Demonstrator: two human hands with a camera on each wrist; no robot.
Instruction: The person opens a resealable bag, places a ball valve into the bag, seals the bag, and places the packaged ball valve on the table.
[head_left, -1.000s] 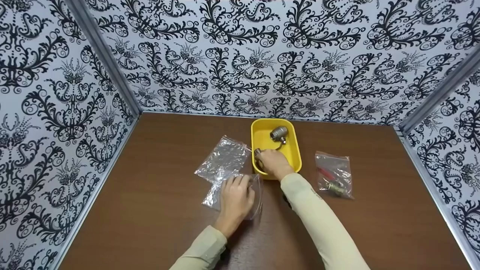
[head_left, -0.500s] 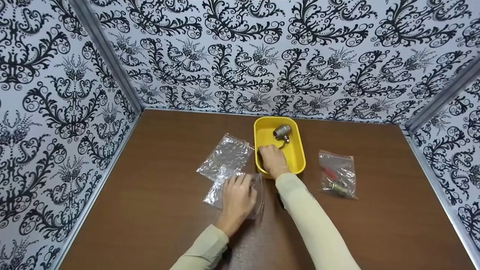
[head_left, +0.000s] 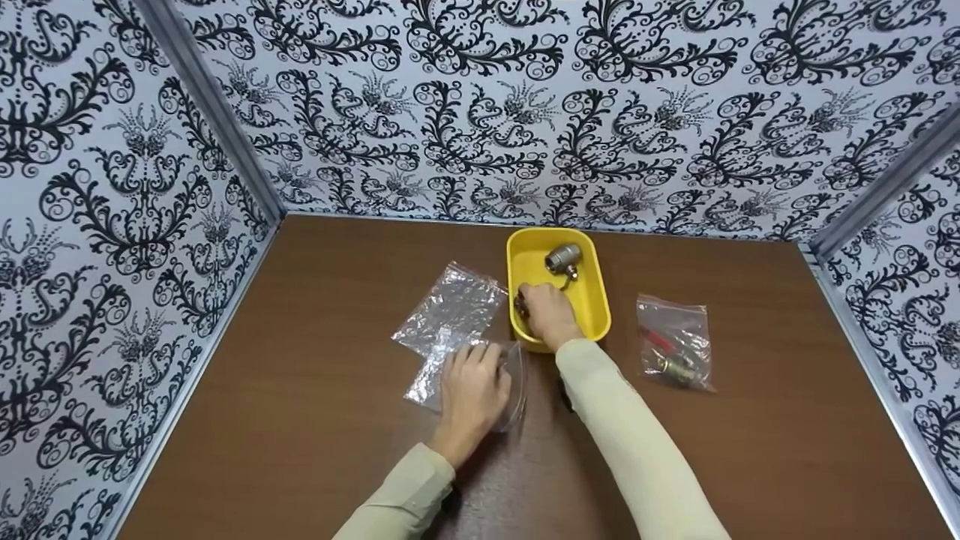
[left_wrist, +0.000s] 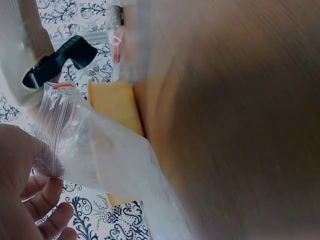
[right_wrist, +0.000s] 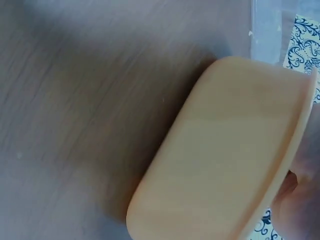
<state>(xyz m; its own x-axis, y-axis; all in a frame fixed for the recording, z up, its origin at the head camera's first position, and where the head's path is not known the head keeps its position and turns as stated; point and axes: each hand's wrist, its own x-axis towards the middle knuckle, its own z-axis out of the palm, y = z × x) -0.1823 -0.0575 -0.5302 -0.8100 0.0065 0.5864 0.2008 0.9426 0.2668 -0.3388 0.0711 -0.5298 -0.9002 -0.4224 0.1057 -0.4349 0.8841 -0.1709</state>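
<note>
My left hand (head_left: 472,390) pinches a clear zip-lock bag (head_left: 514,382) near its zip edge. In the left wrist view the bag (left_wrist: 120,150) hangs between thumb and fingers (left_wrist: 50,197), its mouth toward the yellow tub. My right hand (head_left: 551,311) reaches down inside the yellow plastic tub (head_left: 602,311), fingers curled round a dark metal fitting (head_left: 521,302) at the left wall; most of it is hidden. Farther back in the tub lies a grey metal valve (head_left: 562,259). The tub's outer wall (right_wrist: 215,150) fills much of the right wrist view.
Flat clear plastic bags (head_left: 454,307) lie left of the tub, partly under the left hand's bag. To the right, a closed zip-lock bag (head_left: 675,341) contains a red-handled brass fitting (head_left: 675,367). Patterned walls (head_left: 480,135) enclose the brown table (head_left: 322,315).
My right hand shifts slightly within the tub, hiding the fitting and then showing a part of it again. My left hand stays on the bag; the head view shifts a little.
</note>
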